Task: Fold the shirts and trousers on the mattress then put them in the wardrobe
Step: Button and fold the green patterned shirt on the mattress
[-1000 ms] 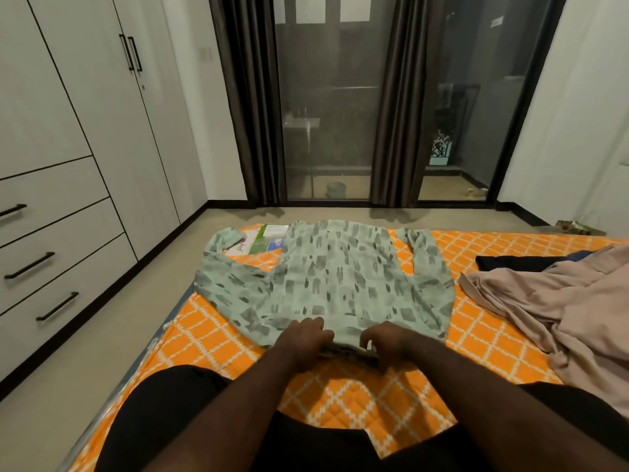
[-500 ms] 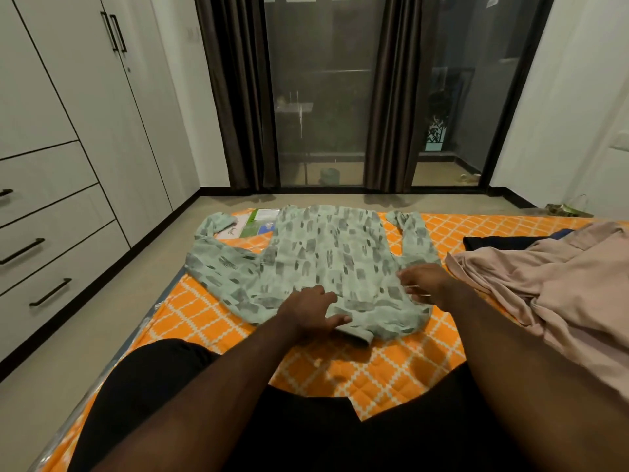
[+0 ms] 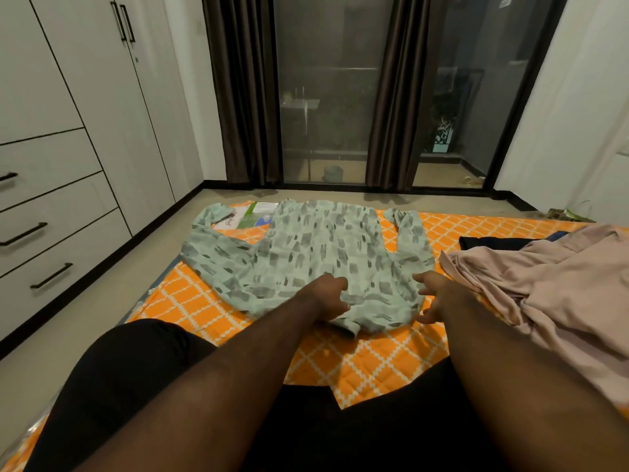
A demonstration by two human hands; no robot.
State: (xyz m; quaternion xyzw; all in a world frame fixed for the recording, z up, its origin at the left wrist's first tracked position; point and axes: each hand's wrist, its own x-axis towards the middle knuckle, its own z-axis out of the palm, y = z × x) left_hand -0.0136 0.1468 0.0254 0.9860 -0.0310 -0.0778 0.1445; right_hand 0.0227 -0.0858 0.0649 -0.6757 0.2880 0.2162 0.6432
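A pale green shirt (image 3: 326, 247) with grey dashes lies spread flat on the orange quilted mattress (image 3: 357, 352), sleeves out to both sides. My left hand (image 3: 328, 296) rests on its near edge with the fingers curled into the fabric. My right hand (image 3: 434, 294) hovers at the shirt's right near corner, fingers spread and relaxed, holding nothing. A crumpled beige garment (image 3: 551, 287) lies to the right, and a dark navy garment (image 3: 493, 241) peeks out behind it. The white wardrobe (image 3: 102, 114) stands along the left wall, its doors and drawers closed.
A green and white booklet (image 3: 253, 216) lies under the shirt's far left part. Beige floor runs between the mattress and the wardrobe. Dark curtains (image 3: 245, 97) flank a glass door ahead. My legs in black trousers fill the near edge.
My right hand left the shirt's near edge, went out to the right sleeve, and now has come back near the right corner. The left hand stayed on the near edge.
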